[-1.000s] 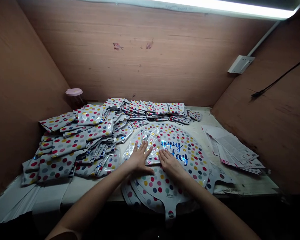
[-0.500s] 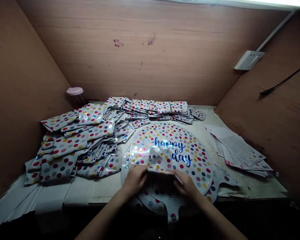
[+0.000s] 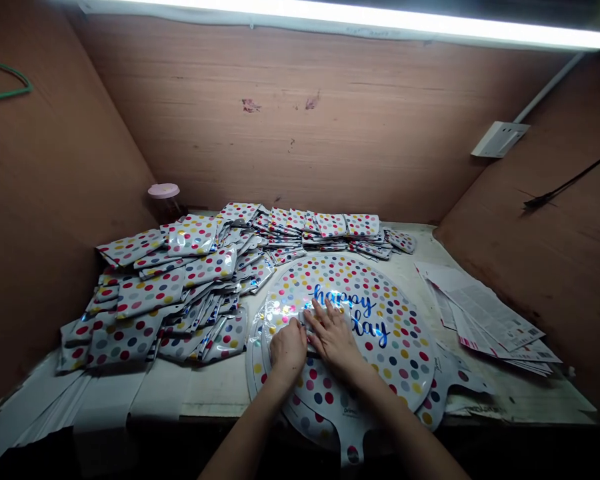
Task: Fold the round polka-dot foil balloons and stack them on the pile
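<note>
Round polka-dot foil balloons (image 3: 395, 333) lie flat and stacked at the table's front, the top one lettered in blue. My right hand (image 3: 335, 337) rests on top with its fingers spread, pressing on a small folded dotted piece that is mostly hidden under it. Beside it, my left hand (image 3: 289, 347) is closed at the left edge of that folded piece. To the left stands a large heap of folded dotted foil packets (image 3: 153, 290), and a row of similar packets (image 3: 330, 227) runs along the back.
Printed paper sheets (image 3: 485, 310) lie at the right. White paper strips (image 3: 105, 397) stick out over the front left edge. A jar with a pink lid (image 3: 164, 192) stands at the back left. Wooden panels (image 3: 280, 120) enclose the table, with a switch box (image 3: 500, 139) at the right.
The folded piece, held up between both hands before, is now down on the balloon stack. My right hand has opened and moved over it. The view has tilted up, showing the lamp.
</note>
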A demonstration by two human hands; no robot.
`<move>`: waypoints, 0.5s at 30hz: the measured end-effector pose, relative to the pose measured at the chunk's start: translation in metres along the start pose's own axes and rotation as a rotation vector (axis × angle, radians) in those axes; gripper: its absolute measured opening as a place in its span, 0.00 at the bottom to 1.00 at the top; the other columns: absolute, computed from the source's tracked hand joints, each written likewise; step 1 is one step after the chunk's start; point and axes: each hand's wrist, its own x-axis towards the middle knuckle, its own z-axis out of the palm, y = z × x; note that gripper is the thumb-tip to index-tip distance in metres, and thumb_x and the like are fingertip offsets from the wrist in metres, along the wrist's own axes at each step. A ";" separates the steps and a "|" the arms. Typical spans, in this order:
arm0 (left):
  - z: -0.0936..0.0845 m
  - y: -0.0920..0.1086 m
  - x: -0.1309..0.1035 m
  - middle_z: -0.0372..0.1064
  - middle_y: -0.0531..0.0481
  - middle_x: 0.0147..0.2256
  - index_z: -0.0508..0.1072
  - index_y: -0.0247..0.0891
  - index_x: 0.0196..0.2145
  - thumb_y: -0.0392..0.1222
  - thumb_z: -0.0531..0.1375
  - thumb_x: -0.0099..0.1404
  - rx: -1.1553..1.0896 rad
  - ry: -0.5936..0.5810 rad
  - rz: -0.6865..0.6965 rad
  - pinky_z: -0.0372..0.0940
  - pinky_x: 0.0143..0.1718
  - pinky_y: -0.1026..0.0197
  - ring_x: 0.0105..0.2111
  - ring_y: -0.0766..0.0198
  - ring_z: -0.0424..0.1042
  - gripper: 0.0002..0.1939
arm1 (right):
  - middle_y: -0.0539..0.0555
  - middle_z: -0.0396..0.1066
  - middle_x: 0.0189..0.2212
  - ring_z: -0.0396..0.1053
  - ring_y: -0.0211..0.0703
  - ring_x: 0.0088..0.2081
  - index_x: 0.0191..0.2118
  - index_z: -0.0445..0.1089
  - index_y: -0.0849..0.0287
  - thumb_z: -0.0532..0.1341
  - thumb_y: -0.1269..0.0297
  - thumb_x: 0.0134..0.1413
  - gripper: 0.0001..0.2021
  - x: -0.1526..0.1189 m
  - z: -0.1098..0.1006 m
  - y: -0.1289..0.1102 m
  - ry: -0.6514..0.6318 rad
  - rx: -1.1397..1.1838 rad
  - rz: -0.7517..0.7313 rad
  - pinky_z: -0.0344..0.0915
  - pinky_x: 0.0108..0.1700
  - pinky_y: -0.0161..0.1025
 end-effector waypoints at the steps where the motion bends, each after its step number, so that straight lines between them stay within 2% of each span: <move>1: -0.001 0.001 0.001 0.73 0.39 0.38 0.69 0.34 0.42 0.43 0.50 0.68 -0.002 0.019 -0.006 0.63 0.35 0.57 0.37 0.52 0.74 0.12 | 0.54 0.47 0.66 0.39 0.60 0.66 0.65 0.51 0.48 0.48 0.54 0.64 0.25 -0.001 0.005 0.000 -0.039 -0.014 -0.025 0.46 0.62 0.62; 4: -0.006 0.009 0.004 0.70 0.38 0.44 0.68 0.33 0.46 0.46 0.51 0.68 0.032 0.034 -0.062 0.64 0.38 0.57 0.41 0.52 0.72 0.16 | 0.50 0.38 0.68 0.29 0.61 0.67 0.67 0.45 0.48 0.46 0.50 0.64 0.28 -0.003 0.019 0.003 -0.079 -0.084 0.061 0.41 0.63 0.62; 7: -0.010 0.024 0.010 0.71 0.37 0.43 0.71 0.31 0.45 0.49 0.53 0.67 0.106 -0.068 -0.146 0.65 0.41 0.55 0.42 0.51 0.72 0.19 | 0.49 0.36 0.68 0.26 0.58 0.68 0.68 0.44 0.55 0.43 0.54 0.65 0.28 -0.005 0.030 0.007 -0.091 -0.157 0.127 0.38 0.65 0.58; 11: -0.009 0.040 0.021 0.68 0.32 0.46 0.73 0.27 0.45 0.45 0.62 0.60 0.147 -0.102 -0.176 0.63 0.45 0.53 0.48 0.46 0.68 0.20 | 0.49 0.39 0.68 0.27 0.54 0.68 0.67 0.47 0.59 0.41 0.58 0.64 0.28 -0.007 0.036 0.010 -0.062 -0.188 0.136 0.38 0.66 0.55; 15: -0.008 0.037 0.021 0.65 0.31 0.50 0.74 0.29 0.45 0.44 0.62 0.59 0.122 -0.105 -0.147 0.60 0.50 0.52 0.51 0.47 0.63 0.19 | 0.51 0.44 0.67 0.32 0.51 0.68 0.67 0.48 0.61 0.39 0.59 0.63 0.28 -0.010 0.039 0.014 -0.021 -0.174 0.117 0.39 0.66 0.54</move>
